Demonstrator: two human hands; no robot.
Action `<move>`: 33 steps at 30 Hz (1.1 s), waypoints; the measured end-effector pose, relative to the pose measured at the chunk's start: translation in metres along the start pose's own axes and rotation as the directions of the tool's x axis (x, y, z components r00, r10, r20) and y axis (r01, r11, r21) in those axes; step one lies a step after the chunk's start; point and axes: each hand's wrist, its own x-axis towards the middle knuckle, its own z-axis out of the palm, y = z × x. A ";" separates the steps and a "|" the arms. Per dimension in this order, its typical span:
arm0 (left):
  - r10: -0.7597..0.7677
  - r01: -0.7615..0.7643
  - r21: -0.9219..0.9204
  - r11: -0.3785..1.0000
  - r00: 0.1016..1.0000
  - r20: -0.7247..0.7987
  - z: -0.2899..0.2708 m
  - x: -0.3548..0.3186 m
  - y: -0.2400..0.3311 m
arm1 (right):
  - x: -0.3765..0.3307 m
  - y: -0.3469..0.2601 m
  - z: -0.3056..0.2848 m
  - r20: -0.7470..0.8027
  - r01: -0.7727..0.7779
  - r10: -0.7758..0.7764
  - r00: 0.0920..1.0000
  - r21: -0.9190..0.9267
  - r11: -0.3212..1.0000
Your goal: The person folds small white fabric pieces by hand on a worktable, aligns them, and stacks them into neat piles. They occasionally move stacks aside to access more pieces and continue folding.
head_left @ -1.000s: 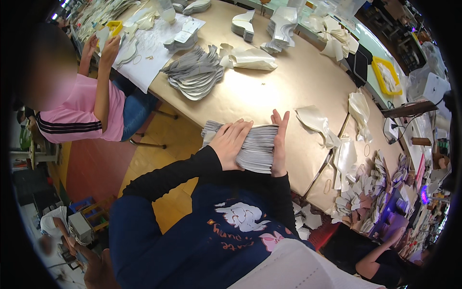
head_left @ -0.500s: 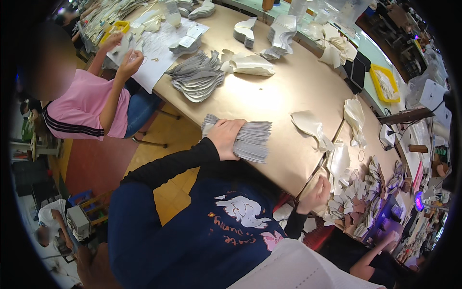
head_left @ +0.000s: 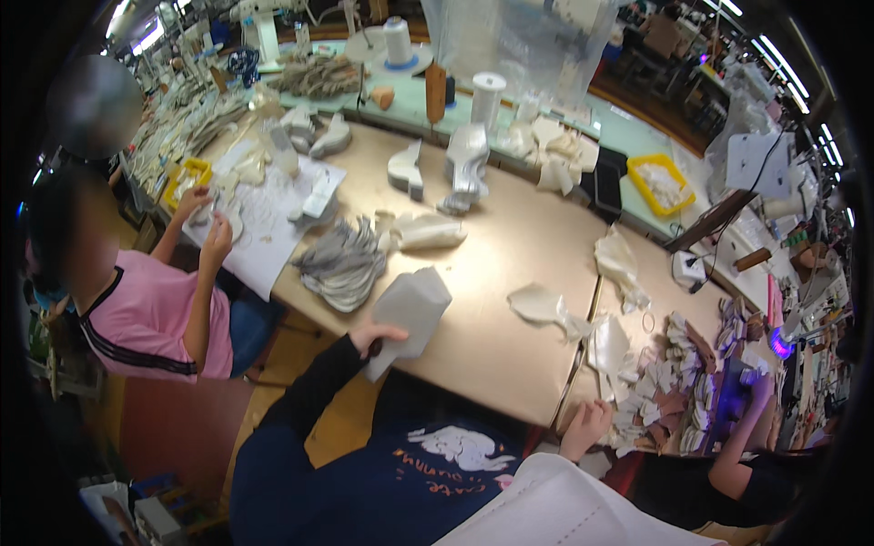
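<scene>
My left hand [head_left: 375,338] grips a stack of grey shaped sheet pieces [head_left: 414,311] at the table's near edge, thumb on top, the broad flat face turned up. To the right, my right hand [head_left: 587,429] is at the near edge with its fingers bent together. Whatever is in them, if anything, I cannot make out. Just beyond that hand lies a cream piece [head_left: 606,353], beside a heap of cream and brown cut pieces [head_left: 669,391]. A fanned pile of grey pieces [head_left: 339,266] rests beyond my left hand.
Cream pieces [head_left: 428,231] and grey stacks [head_left: 467,159] lie farther back on the brown-covered table [head_left: 492,364]. A seam crosses it at right. A yellow basket [head_left: 662,186] stands at the back right. A co-worker in pink [head_left: 159,314] sits at left; another person's arm [head_left: 742,437] reaches in at right.
My left hand has turned the grey stack from edge-up to flat face up and moved it left. My right hand has drawn back from the cream pieces. The head view has tilted upward.
</scene>
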 end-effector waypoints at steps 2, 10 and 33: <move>-0.102 0.112 -0.255 0.961 0.993 0.052 -0.015 -0.009 -0.005 | 0.008 -0.014 0.006 -0.048 -0.026 0.033 0.998 0.143 0.989; 0.238 -0.062 -0.616 0.785 0.949 0.208 0.014 -0.007 -0.059 | 0.047 -0.124 0.059 0.634 -0.655 0.187 0.750 0.752 0.078; -0.332 0.273 0.191 0.943 0.722 0.607 0.082 0.056 -0.058 | 0.117 -0.115 0.069 0.312 -0.269 -0.749 0.585 0.945 0.183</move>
